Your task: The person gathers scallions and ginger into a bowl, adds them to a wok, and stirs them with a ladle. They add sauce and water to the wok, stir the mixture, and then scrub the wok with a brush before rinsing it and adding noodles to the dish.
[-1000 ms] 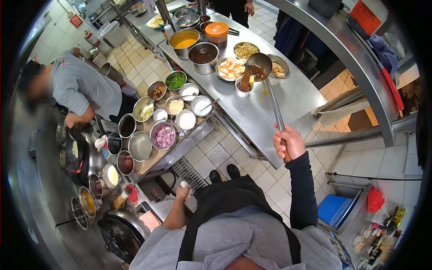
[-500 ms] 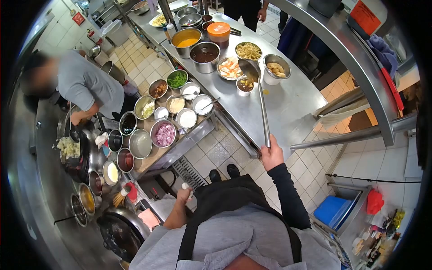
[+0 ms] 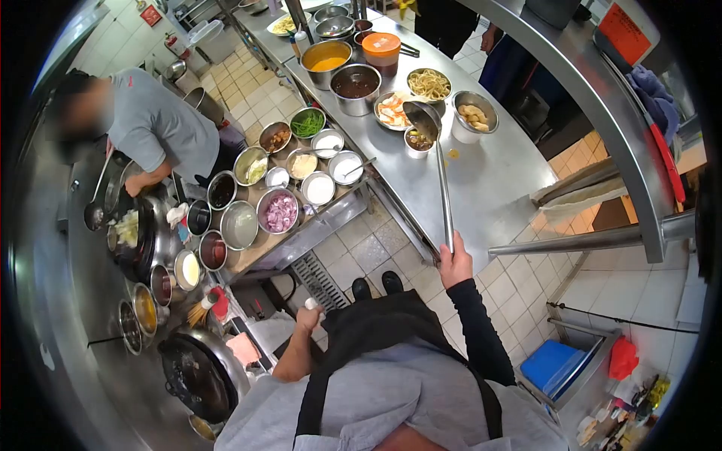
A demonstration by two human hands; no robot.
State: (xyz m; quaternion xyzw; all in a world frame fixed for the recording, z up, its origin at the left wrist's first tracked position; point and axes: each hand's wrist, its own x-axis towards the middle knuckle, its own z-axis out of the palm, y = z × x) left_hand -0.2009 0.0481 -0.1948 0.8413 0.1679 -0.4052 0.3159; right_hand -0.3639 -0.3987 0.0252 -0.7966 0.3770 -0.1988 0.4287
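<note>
My right hand (image 3: 456,263) is closed around the end of a long-handled metal ladle (image 3: 445,188). The ladle's bowl hangs at the rim of a small metal cup (image 3: 418,150) that has dark sauce with chopped bits in it. Around the cup stand a plate of orange-and-white strips (image 3: 393,110), a bowl of noodles (image 3: 429,84) and a pot of pale brown pieces (image 3: 473,115). My left hand (image 3: 307,319), low beside my apron, is closed on a white, rounded end of something; the rest of it is hidden.
Left of the steel counter (image 3: 489,195), several ingredient bowls, one with chopped red onion (image 3: 279,213), crowd a lower station. A co-worker (image 3: 158,113) works at a wok (image 3: 135,240) on the far left. Another wok (image 3: 199,372) sits nearer me. A steel post (image 3: 639,173) rises at right.
The view has shifted slightly, and the ladle's bowl now hangs closer over the small cup. At the wok, the co-worker's ladle has swung left and the food has moved.
</note>
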